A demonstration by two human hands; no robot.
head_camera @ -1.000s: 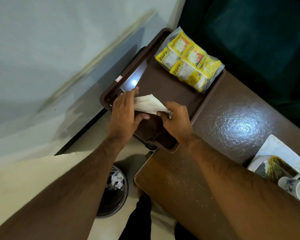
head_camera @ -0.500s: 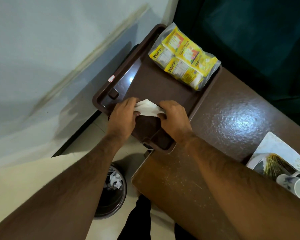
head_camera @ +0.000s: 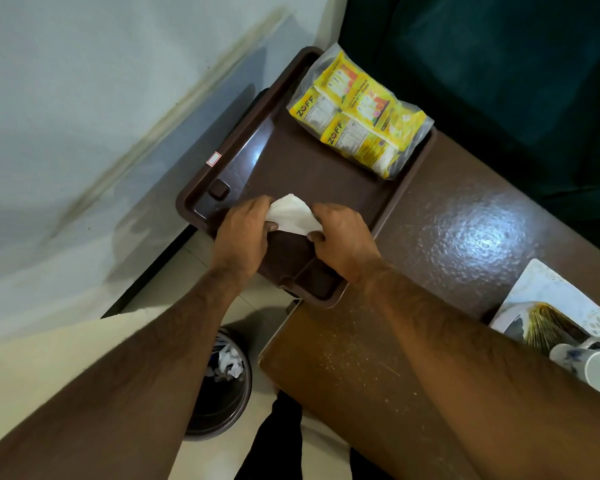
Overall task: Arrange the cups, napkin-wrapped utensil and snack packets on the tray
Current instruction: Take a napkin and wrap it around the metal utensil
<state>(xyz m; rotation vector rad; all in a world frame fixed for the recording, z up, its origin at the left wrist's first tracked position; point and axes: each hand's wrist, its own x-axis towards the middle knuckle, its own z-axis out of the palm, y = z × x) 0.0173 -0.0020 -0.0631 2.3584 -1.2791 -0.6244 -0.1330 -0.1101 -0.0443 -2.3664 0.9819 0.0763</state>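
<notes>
L hand (head_camera: pixel 244 233) & R hand (head_camera: pixel 343 237) fingers pinched white napkin bundle (head_camera: pixel 293 216) at opposite ends, prob. squaring it on brown tray (head_camera: pixel 326 164); utensil inside not visible.

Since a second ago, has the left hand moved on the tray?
Yes. The left hand, holding the napkin, slid off the tray's square bump, away from the wall-side rim.
</notes>
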